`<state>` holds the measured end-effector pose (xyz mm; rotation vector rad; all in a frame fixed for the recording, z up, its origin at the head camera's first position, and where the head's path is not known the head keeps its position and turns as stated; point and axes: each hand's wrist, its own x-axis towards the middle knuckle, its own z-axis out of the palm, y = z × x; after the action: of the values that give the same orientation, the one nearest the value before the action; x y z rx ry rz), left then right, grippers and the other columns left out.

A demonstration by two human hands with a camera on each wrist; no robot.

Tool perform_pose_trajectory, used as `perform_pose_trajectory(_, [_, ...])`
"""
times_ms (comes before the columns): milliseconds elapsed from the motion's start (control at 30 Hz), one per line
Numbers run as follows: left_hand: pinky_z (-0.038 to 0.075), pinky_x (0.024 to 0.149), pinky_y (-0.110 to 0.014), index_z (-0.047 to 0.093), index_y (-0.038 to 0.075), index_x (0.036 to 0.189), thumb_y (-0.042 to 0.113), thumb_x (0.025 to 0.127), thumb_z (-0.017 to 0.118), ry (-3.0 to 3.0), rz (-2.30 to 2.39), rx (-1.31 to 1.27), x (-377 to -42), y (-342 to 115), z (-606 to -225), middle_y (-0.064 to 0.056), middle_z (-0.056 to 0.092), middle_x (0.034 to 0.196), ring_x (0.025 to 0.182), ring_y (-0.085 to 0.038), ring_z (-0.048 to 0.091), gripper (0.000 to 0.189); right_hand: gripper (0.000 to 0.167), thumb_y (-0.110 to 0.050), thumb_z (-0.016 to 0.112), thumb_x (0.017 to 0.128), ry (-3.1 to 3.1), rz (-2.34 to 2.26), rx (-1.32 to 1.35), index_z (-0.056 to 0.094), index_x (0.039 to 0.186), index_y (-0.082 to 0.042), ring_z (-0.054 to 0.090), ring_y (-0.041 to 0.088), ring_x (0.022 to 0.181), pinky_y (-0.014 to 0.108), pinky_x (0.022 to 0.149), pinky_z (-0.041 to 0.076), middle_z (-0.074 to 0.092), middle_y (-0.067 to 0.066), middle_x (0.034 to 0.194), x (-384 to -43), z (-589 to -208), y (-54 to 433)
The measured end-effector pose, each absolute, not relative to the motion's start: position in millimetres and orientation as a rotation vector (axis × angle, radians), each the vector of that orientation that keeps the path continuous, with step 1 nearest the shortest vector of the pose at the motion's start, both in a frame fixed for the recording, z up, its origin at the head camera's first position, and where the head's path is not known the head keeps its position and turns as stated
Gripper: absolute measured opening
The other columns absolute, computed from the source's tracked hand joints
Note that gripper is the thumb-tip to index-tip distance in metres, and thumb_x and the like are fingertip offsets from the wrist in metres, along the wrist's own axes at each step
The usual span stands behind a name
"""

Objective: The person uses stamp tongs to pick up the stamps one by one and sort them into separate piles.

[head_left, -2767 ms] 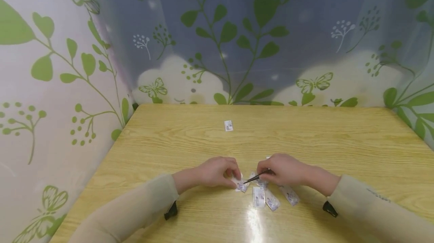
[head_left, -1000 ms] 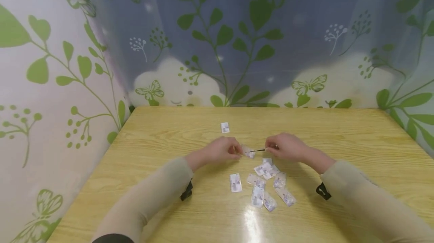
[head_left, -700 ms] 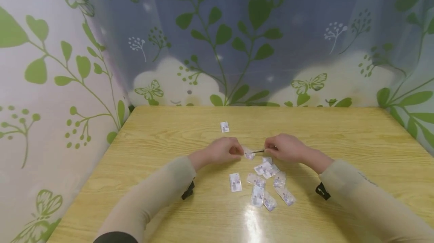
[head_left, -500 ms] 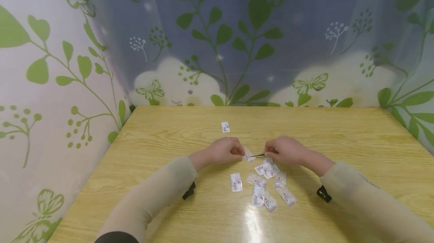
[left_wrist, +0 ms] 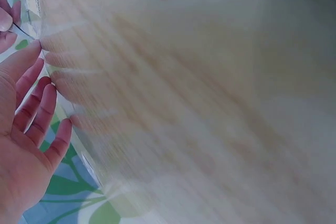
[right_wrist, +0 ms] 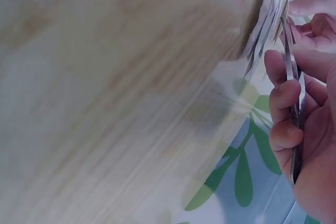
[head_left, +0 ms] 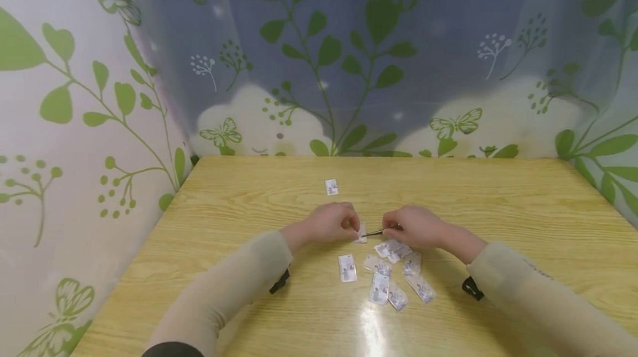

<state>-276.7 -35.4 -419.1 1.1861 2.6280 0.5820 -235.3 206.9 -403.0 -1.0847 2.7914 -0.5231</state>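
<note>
In the head view my left hand (head_left: 326,222) is low over the table, its thumb and index fingertips pinching the near-left side of a small clear printed packet (head_left: 363,229). My right hand (head_left: 418,227) grips dark metal tweezers (head_left: 375,232) and points their tips left onto that same packet. The right wrist view shows the tweezers (right_wrist: 297,153) lying along the curled fingers, with the thumb pressed over them. Seen from the left wrist, the left fingers (left_wrist: 44,108) are loosely bent with their tips down at the tabletop. The left fingertips partly cover the packet.
Several similar packets (head_left: 380,288) lie in a loose, overlapping cluster just in front of the right hand. One packet (head_left: 347,268) lies apart nearer me, and another (head_left: 331,187) lies toward the back. The wooden table (head_left: 249,196) ends at a leaf-patterned curtain (head_left: 319,69).
Since the earliest frame both hands moved farther up the table, and one packet now lies apart on the near left. Lately the tweezers and pinched packet shifted slightly left and nearer me.
</note>
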Motion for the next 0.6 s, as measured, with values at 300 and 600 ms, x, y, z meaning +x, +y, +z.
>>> perform_pose_trajectory(300, [0.046,0.076,-0.022,0.069,0.022,0.091,0.029,0.087,0.074,2.624,0.584,1.171,-275,-35,-418,0.012,0.058,0.094,0.085,-0.006,0.055,0.01,0.007,-0.014,0.062,0.095,2.821,-0.555,-1.058,0.065,0.088,-0.014,0.051,0.005,0.063,0.029,0.059,0.045,0.063,-0.009,0.077,-245,-407,211])
perform_pose_trajectory(600, [0.046,0.076,-0.022,0.069,0.021,0.091,0.028,0.087,0.073,2.62,0.591,1.178,-276,-36,-419,0.012,0.058,0.094,0.086,-0.007,0.056,0.009,0.007,-0.015,0.063,0.095,2.834,-0.568,-1.058,0.064,0.088,-0.015,0.048,0.004,0.06,0.028,0.056,0.042,0.061,-0.01,0.075,-247,-408,212])
